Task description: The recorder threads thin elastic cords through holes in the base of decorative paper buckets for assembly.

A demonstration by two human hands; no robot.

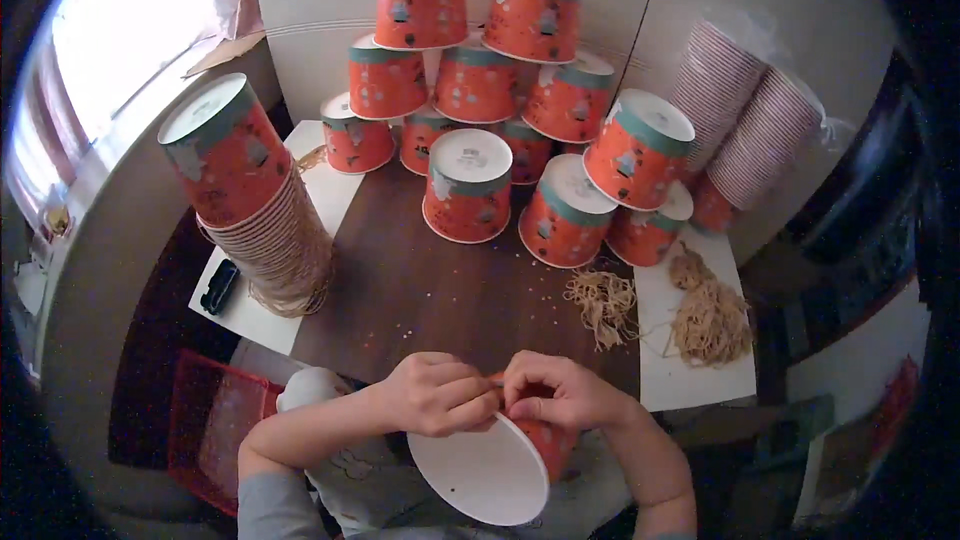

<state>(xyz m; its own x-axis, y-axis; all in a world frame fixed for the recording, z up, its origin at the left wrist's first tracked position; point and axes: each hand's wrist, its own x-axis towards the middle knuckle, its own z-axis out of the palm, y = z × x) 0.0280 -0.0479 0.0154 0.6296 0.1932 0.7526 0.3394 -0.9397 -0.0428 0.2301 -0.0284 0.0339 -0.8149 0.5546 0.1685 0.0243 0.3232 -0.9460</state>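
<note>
An orange paper bucket (480, 470) lies tipped in my lap, its white inside and rim facing me. My left hand (440, 395) is closed at the bucket's upper rim, fingers bent and pressed together. Beside it, my right hand (555, 392) is closed in a pinch against the orange outer wall, just beyond the rim. The two sets of fingertips are close together. Whether anything small, such as a string, sits between them is hidden. Nearest beyond my hands on the table stands an upside-down bucket (467, 205) with a white base and a green band.
Upside-down buckets (475, 85) are piled in tiers at the back. A tall nested stack (275, 245) stands left, by a small black object (220, 286). Tan string bundles (708, 325) lie right, before plastic-wrapped bucket stacks (765, 145). A red basket (215, 430) sits low left.
</note>
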